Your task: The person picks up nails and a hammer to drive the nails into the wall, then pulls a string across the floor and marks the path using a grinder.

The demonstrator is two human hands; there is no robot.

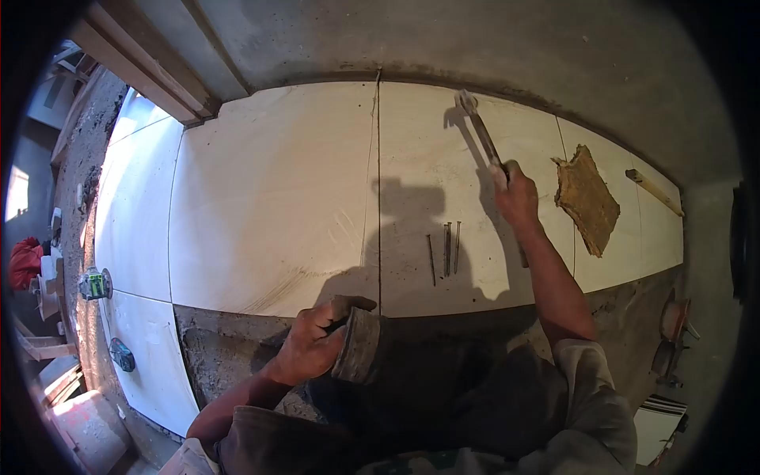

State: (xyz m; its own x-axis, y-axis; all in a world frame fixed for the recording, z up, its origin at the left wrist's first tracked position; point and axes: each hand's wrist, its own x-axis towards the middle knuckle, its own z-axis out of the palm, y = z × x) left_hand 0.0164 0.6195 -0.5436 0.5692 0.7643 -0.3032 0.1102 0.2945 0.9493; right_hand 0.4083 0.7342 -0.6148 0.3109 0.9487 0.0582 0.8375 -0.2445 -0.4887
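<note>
My right hand (517,196) is closed round the handle of a hammer (484,136), its head raised toward the wall and casting a shadow on the pale floor tiles (277,182). My left hand (310,342) grips a grey-brown block (360,346), perhaps wood, in front of my body near the tiles' near edge. Several long nails (447,249) lie on the tile between my two hands. Right of the hammer lies a ragged brown board piece (587,199), flat on the tiles.
A wooden stick (654,192) rests at the far right. Along the back runs a grey wall (491,47), with a wooden door frame (150,63) at upper left. A green tape measure (95,284) and a teal tool or battery (122,355) are on the left tiles. Bare mortar (229,340) borders the near edge.
</note>
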